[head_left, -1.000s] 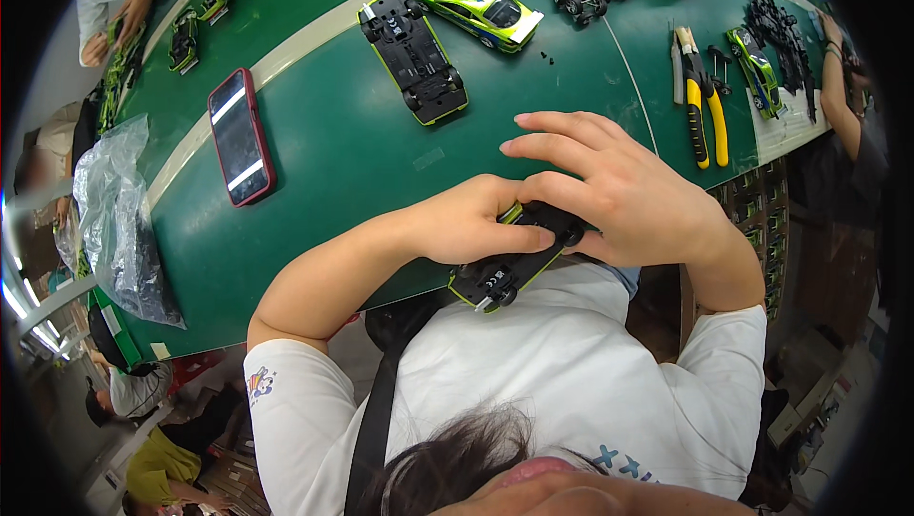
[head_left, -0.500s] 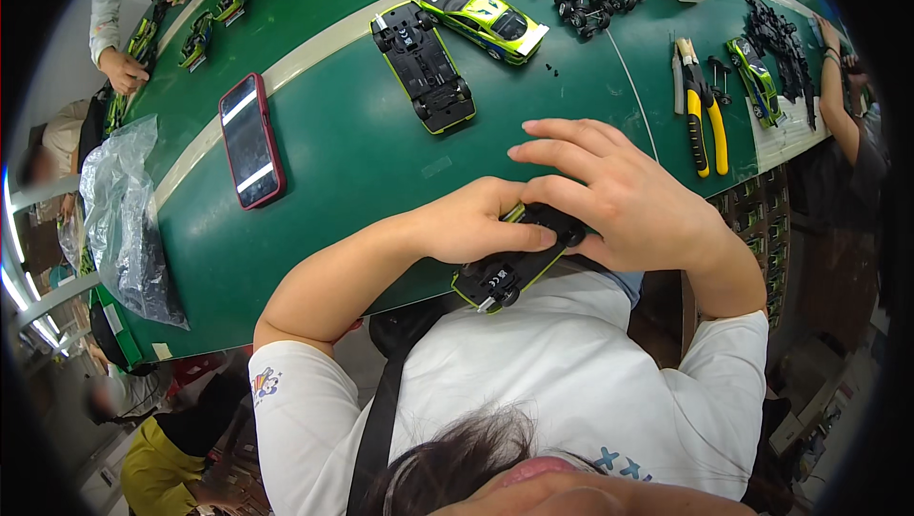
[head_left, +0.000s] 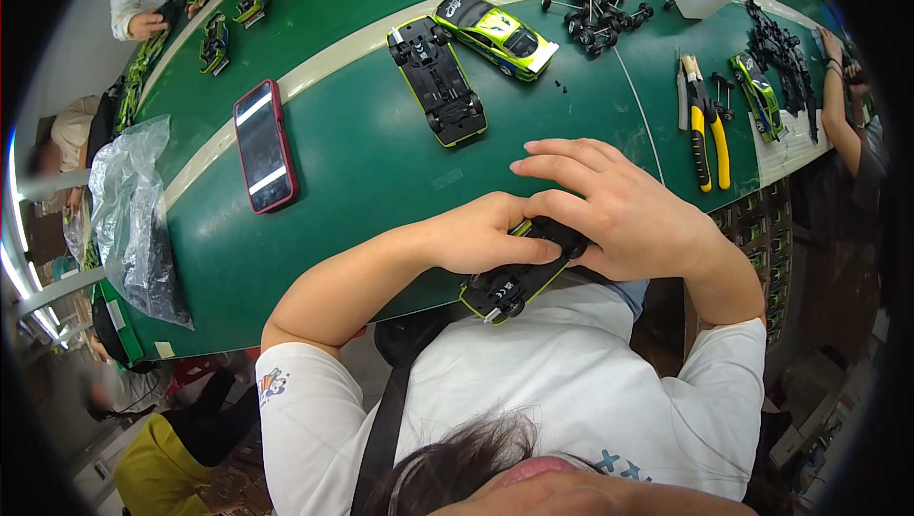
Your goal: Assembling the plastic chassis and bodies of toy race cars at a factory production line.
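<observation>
My left hand (head_left: 481, 230) is pinching one toy car (head_left: 514, 289), its thumb lying across the upturned underside; my right hand (head_left: 624, 216) is holding the right end between thumb and forefinger, the other fingers spreading above the tabletop (head_left: 381, 183). Both forearms are angling inward, and the car is tilting at the near edge, before the shirt (head_left: 514, 373). Beyond, I am counting one belly-up car (head_left: 440, 83), one upright car (head_left: 495, 35) just beside it, one phone (head_left: 267, 145), one pair of pliers (head_left: 700, 107) and, farther right, one smaller-looking car (head_left: 757, 97).
</observation>
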`<action>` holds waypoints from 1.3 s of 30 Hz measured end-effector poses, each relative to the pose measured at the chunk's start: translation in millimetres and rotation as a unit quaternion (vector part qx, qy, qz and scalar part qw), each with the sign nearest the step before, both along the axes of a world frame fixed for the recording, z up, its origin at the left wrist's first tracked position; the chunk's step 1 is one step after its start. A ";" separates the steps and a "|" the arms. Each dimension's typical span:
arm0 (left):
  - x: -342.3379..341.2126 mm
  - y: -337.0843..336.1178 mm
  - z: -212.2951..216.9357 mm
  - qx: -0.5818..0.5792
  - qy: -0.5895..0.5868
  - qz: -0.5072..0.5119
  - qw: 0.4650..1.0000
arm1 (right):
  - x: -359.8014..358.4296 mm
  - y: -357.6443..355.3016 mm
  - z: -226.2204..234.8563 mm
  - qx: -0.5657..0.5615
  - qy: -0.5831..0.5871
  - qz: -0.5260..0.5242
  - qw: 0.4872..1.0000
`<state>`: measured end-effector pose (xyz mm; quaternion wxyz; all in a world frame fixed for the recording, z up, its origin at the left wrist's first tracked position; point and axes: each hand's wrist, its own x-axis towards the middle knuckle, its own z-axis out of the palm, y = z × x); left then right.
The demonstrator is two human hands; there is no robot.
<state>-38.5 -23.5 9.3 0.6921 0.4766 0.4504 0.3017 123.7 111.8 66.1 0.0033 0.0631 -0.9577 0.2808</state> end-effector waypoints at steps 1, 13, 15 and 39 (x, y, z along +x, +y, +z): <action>-0.7 -0.1 0.3 -0.003 -0.012 0.006 1.000 | 0.7 0.5 1.2 -0.004 -0.004 -0.002 1.000; -1.9 2.2 0.1 -0.028 0.002 -0.013 1.000 | -0.7 0.4 4.6 -0.016 -0.008 -0.007 1.000; -0.9 0.5 0.4 -0.021 0.033 -0.023 0.999 | -4.4 -1.6 5.5 -0.011 -0.011 -0.004 1.000; -2.4 -1.2 -8.7 -0.027 -0.035 0.034 0.998 | -9.0 2.1 10.4 -0.021 -0.019 -0.007 1.000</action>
